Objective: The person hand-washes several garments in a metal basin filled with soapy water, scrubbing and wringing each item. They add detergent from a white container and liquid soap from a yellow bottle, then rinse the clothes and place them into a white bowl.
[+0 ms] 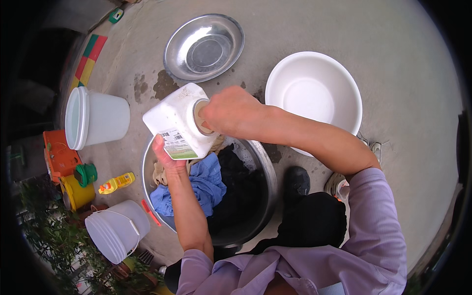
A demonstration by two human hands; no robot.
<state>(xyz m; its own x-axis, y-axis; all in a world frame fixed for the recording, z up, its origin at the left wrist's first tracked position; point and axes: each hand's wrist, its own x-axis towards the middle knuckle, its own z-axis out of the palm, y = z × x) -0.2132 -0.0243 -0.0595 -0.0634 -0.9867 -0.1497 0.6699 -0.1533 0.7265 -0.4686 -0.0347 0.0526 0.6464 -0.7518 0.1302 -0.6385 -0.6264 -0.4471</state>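
My left hand (167, 156) holds a white square-sided plastic jar (173, 114) from below, tilted with its wide mouth facing right. The jar bears a printed label. My right hand (232, 110) reaches into the mouth, and its fingertips are hidden there, so I cannot tell whether they grip anything. Beneath the jar sits a large metal basin (271, 184) of wet laundry. A blue cloth (206, 180) lies bunched beside dark cloth (239, 184), with beige cloth (158, 173) at the left. Some suds (247, 156) float near the basin's upper right.
Beyond the jar are a shallow metal basin (206, 51) and a white plastic basin (313, 92). At left stand a lidded bucket (108, 120), a handled bucket (121, 228), a yellow bottle (118, 182) and a red-handled tool (151, 212). Potted plants (66, 236) line the lower left.
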